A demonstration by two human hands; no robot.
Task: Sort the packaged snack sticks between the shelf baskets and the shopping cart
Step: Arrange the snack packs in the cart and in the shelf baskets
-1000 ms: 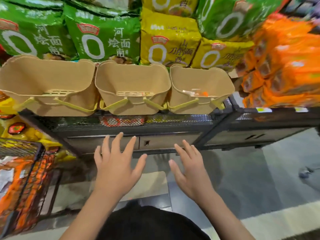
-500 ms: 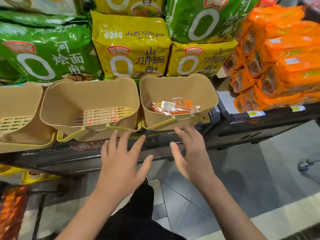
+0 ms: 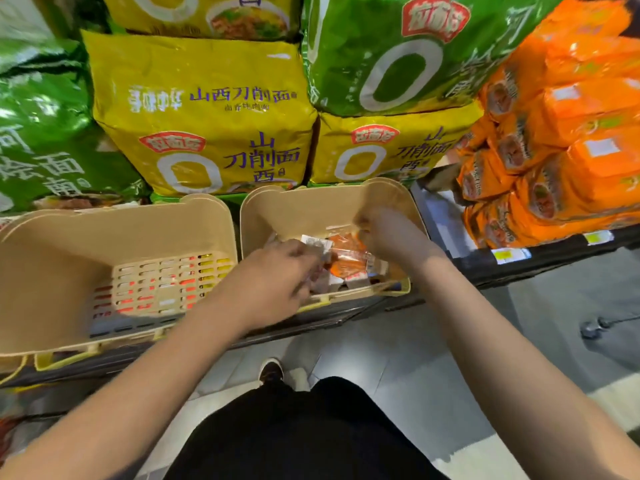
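Two beige plastic baskets stand side by side on the dark shelf. The right basket [image 3: 304, 209] holds several orange-and-white packaged snack sticks [image 3: 348, 259]. Both hands reach into it. My left hand [image 3: 277, 282] comes in over the front rim, its fingers curled onto the packets at the left of the pile. My right hand [image 3: 391, 233] is deeper in at the right, fingers bent down onto the packets; it is blurred. The left basket [image 3: 52, 271] shows only its slotted bottom. The shopping cart is out of view.
Large yellow noodle bags [image 3: 204, 133] and green noodle bags [image 3: 398, 53] are stacked behind the baskets. Orange packets [image 3: 561, 143] pile up at the right. The black shelf edge [image 3: 519, 268] runs in front, and grey floor tiles lie below.
I have stepped closer and to the right. Both hands, spread open below the shelf edge before, have moved up and into the right basket onto the snack packets.
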